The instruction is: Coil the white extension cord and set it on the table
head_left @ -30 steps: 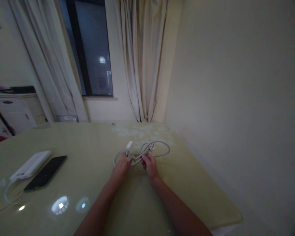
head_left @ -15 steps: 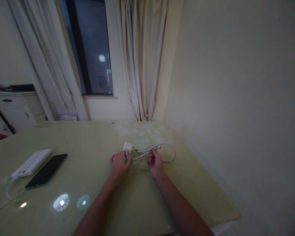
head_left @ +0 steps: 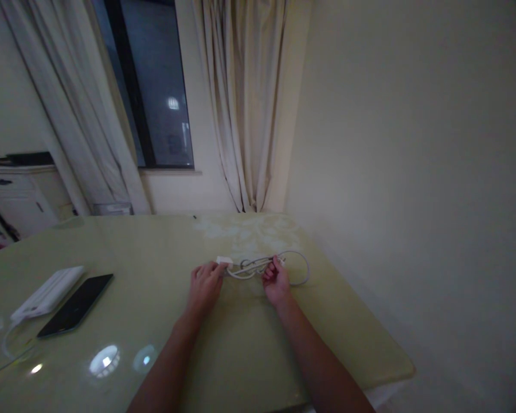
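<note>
1. Cabinet (head_left: 12, 195) far left by the wall; curtains (head_left: 241, 103) flank a dark window (head_left: 155, 86).
2. Power bank (head_left: 47, 291) and phone (head_left: 76, 304) lie side by side on the table (head_left: 155, 252), well left of the hands.
3. Left hand (head_left: 204, 285) palm down, fingers closed on the white plug (head_left: 224, 261).
4. Cable (head_left: 284, 265) lies looped on the table between and right of the hands.
5. Right hand (head_left: 276, 282) pinches the cable's bunched strands, knuckles up.
</note>
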The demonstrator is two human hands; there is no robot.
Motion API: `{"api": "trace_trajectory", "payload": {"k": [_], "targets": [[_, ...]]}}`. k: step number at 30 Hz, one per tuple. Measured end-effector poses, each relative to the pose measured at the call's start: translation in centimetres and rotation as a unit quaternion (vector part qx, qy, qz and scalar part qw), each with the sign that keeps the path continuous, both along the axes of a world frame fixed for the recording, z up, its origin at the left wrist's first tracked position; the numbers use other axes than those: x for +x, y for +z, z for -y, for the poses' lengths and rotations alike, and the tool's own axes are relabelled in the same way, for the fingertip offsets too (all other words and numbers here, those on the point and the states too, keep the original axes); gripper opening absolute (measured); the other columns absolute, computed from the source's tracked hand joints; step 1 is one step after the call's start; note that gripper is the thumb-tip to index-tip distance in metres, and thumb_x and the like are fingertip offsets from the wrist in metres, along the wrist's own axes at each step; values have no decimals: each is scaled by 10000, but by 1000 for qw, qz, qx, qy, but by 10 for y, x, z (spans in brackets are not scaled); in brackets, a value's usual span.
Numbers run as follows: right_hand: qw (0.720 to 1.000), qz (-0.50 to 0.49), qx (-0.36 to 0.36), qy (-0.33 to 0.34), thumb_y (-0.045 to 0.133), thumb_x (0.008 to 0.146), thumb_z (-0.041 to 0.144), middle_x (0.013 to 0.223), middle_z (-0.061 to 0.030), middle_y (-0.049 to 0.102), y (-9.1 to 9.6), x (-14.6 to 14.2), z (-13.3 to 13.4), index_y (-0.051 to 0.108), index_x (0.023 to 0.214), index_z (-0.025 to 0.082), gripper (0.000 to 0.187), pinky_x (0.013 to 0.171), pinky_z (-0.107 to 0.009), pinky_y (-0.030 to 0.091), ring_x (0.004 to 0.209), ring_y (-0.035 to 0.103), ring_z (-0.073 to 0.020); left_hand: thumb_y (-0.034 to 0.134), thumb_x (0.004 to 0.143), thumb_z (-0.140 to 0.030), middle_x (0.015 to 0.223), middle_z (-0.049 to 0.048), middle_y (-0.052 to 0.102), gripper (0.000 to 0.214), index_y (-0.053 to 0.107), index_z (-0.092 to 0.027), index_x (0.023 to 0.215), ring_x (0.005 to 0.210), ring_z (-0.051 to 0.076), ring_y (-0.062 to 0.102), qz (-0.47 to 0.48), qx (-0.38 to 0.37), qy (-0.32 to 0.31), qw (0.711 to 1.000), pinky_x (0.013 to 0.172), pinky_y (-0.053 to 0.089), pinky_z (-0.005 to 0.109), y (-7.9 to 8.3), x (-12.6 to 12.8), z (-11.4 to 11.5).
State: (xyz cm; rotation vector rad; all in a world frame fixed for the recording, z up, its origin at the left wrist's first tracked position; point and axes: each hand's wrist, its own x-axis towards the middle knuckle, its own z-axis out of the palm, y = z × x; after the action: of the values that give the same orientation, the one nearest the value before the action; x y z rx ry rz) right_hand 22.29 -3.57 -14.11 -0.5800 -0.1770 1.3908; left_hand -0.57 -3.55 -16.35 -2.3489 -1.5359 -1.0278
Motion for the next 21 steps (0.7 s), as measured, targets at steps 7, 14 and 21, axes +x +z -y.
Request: {"api": "trace_trajectory", "payload": {"k": [7,14,21], "targets": [[997,75,6,19,798,798,380,528,110,397,-2,-3,3,458,715,214,388,391,-183,286,403,325,-49,436,973,-244,1306,112,668,309,658,-224,1188,1213,253,608,127,-34,-49,990,1061,474,448,0,-1,-9],[993,117,5,14,860,701,404,551,109,435,-1,-9,1,573,806,200,367,379,-167,246,410,330,-37,503,929,-461,803,32,722,315,624,-201,1060,687,183,672,338,-132,-83,928,643,529,283,13,13,20],[991,133,-8,-12,856,696,458,515,111,445,-3,-5,-3,507,725,203,434,371,-161,250,387,340,-33,576,932,-432,679,-4,657,479,540,-163,1326,616,158,633,373,-304,-243,842,617,532,271,30,25,37]]}}
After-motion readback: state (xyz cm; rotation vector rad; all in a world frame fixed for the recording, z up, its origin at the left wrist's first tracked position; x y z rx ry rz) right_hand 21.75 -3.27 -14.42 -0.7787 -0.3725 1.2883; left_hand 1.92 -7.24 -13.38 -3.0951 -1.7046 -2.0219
